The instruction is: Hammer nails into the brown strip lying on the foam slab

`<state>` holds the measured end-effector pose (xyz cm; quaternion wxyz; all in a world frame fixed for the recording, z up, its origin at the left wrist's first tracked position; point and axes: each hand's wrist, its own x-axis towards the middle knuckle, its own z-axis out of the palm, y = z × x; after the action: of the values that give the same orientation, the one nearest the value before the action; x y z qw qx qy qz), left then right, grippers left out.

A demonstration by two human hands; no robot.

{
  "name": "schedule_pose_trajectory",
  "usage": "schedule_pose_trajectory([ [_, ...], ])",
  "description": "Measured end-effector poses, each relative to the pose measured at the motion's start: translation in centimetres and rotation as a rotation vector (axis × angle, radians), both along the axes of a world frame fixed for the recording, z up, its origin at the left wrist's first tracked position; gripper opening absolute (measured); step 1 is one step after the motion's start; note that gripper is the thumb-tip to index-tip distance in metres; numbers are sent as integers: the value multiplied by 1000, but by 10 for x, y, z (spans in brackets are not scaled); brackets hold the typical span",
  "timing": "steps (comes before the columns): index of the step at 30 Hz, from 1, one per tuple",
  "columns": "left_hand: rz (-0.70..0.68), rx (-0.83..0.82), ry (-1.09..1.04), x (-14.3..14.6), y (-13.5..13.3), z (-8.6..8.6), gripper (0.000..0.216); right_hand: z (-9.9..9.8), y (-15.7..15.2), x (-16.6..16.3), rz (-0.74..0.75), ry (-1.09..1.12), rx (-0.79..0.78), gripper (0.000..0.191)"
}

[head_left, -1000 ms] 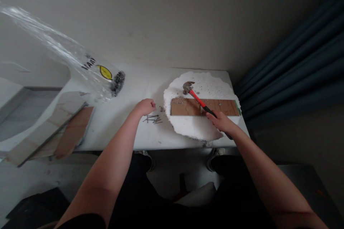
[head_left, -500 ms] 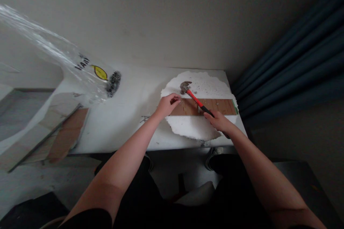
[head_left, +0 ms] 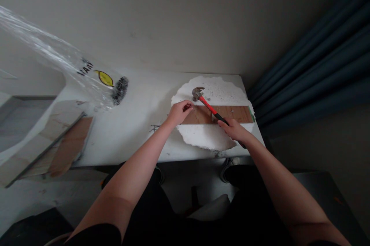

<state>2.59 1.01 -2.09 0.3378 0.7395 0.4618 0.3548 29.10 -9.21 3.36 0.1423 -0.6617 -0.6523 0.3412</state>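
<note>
My right hand [head_left: 234, 129] is closed round the black grip of a claw hammer [head_left: 206, 103] with a red shaft. The hammer slants across a brown wooden board [head_left: 238, 113], its metal head hovering over or resting near the board's far edge; which, I cannot tell. My left hand [head_left: 180, 112] is at the board's left end, thumb and fingertips pinched together. Anything in that pinch is too small to make out. Beneath the board lies a rough-edged white slab [head_left: 206, 138]. Small grey bits are scattered on the slab beyond the board.
A white table [head_left: 135, 123] carries all this, against a grey wall. Clear plastic wrap with a yellow logo [head_left: 105, 78] hangs over its left part. More boards [head_left: 73, 144] lean at the left edge. A dark blue curtain [head_left: 318, 57] hangs at right. Thin dark pieces [head_left: 154, 127] lie by my left forearm.
The whole view has shifted slightly. Both hands and the hammer hold almost the same places over the board.
</note>
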Motion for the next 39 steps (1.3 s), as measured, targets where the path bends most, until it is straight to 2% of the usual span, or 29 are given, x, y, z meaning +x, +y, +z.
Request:
schedule_pose_trajectory([
  [9, 13, -1, 55, 1, -3, 6, 16, -1, 1, 1, 3, -17, 0, 38],
  [39, 0, 47, 84, 2, -5, 7, 15, 0, 0, 0, 16, 15, -1, 41],
])
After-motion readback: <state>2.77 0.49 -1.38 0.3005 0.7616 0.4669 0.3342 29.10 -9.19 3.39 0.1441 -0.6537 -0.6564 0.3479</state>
